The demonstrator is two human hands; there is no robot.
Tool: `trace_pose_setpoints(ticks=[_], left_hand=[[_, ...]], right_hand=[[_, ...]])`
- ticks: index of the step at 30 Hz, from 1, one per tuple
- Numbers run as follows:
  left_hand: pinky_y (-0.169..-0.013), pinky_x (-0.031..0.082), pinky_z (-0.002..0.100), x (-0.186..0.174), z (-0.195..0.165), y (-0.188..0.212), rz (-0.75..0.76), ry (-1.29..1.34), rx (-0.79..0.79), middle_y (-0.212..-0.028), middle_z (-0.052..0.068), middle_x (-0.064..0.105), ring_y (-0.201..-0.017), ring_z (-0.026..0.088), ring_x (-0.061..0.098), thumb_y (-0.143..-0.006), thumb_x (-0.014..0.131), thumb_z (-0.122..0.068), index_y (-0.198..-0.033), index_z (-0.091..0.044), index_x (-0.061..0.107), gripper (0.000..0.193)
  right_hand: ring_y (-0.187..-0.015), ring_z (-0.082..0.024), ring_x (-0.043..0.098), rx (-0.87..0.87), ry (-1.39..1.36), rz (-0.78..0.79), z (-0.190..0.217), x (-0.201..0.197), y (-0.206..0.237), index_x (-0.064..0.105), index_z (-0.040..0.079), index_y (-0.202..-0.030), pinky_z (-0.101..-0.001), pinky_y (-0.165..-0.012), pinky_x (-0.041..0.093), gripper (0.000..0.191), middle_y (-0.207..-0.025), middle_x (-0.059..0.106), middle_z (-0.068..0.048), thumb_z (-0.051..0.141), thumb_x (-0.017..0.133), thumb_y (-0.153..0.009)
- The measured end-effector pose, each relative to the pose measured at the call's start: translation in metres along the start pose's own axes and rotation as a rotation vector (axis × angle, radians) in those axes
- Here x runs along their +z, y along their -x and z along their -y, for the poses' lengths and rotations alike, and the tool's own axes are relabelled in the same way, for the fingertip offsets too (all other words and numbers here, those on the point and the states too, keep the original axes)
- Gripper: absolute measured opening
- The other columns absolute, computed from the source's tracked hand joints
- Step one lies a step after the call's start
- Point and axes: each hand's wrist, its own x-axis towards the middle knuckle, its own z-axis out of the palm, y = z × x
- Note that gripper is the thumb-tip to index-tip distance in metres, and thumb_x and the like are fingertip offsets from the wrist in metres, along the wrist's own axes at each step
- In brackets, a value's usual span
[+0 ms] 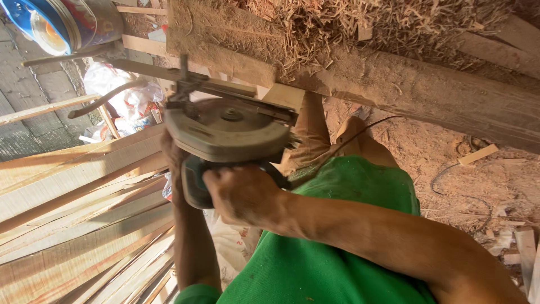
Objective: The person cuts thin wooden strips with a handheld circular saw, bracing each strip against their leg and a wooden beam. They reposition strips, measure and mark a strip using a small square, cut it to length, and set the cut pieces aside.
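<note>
A long, rough brown timber beam [394, 84] ran across the far side, with a heap of pale straw-like wood shavings [349, 22] on top. On the left lay a stack of thin, light wooden slats [73, 225]. On the right was sawdust-covered ground [478, 186].

In the middle, just below the beam's near edge, sat the dusty grey-and-teal handheld circular saw [228, 132], its round blade guard facing the camera. It looked heavy and rigid, with metal parts and a hard casing that was probably slick with dust. It seemed best held by the rear handle and the motor body, well away from the blade. The right hand [242, 197] was clamped around the handle. The left hand [169, 152] lay against the saw's left side, mostly hidden, so I cannot tell whether its fingers were closed.

At the far left a round blue-and-silver metal tin [56, 22] lay on its side, its contents unclear. Below it lay crumpled white plastic bags [115, 84], their contents also hidden
</note>
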Motion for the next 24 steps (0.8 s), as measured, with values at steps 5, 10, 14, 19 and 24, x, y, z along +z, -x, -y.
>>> trace_pose_setpoints(ticks=[5, 10, 14, 19, 24], left_hand=[[-0.081, 0.058, 0.030, -0.012, -0.061, 0.009, -0.254, -0.131, 0.025, -0.113, 0.012, 0.074, -0.096, 0.017, 0.070, -0.110, 0.066, -0.018, -0.126, 0.005, 0.070, 0.028], [-0.063, 0.049, 0.024, 0.051, -0.136, 0.077, -0.476, -0.041, 0.009, -0.098, 0.006, 0.070, -0.078, 0.010, 0.063, -0.104, 0.068, -0.011, -0.121, 0.000, 0.064, 0.021], [-0.076, 0.051, 0.019, 0.122, -0.155, 0.084, -0.342, 0.148, 0.027, -0.107, 0.001, 0.070, -0.088, 0.004, 0.063, -0.102, 0.069, -0.013, -0.123, 0.001, 0.062, 0.026], [-0.074, 0.048, 0.024, 0.219, -0.163, 0.060, -0.032, 0.216, -0.144, -0.098, 0.000, 0.067, -0.084, 0.008, 0.059, -0.099, 0.067, -0.026, -0.123, 0.003, 0.065, 0.037], [-0.088, 0.050, 0.039, 0.300, -0.129, 0.040, -0.322, -0.282, 0.103, -0.124, 0.024, 0.054, -0.107, 0.028, 0.060, -0.093, 0.082, -0.037, -0.147, 0.009, 0.034, 0.086]], right_hand=[[-0.069, -0.035, 0.072, -0.097, -0.002, 0.002, 0.002, 0.013, -0.018, 0.064, 0.006, -0.100, -0.0487, -0.063, 0.060, 0.021, -0.081, 0.072, -0.017, 0.014, 0.072, -0.082], [-0.087, -0.033, 0.073, -0.254, 0.105, 0.030, -0.010, -0.020, 0.046, 0.067, 0.005, -0.119, -0.0486, -0.081, 0.059, 0.071, -0.098, 0.071, -0.016, 0.025, 0.087, -0.055], [-0.093, -0.035, 0.073, -0.127, 0.137, 0.041, -0.011, -0.067, 0.108, 0.066, 0.005, -0.127, -0.0453, -0.083, 0.060, 0.080, -0.109, 0.073, -0.017, 0.022, 0.089, -0.052], [-0.082, -0.022, 0.079, -0.065, 0.157, -0.330, -0.013, -0.116, 0.164, 0.071, 0.003, -0.116, -0.0332, -0.071, 0.067, 0.038, -0.100, 0.078, -0.016, 0.017, 0.082, -0.081], [-0.065, -0.023, 0.078, 0.481, 0.291, -0.361, -0.029, -0.158, 0.218, 0.074, 0.003, -0.107, -0.0364, -0.059, 0.064, 0.033, -0.078, 0.079, -0.013, 0.022, 0.077, -0.079]])
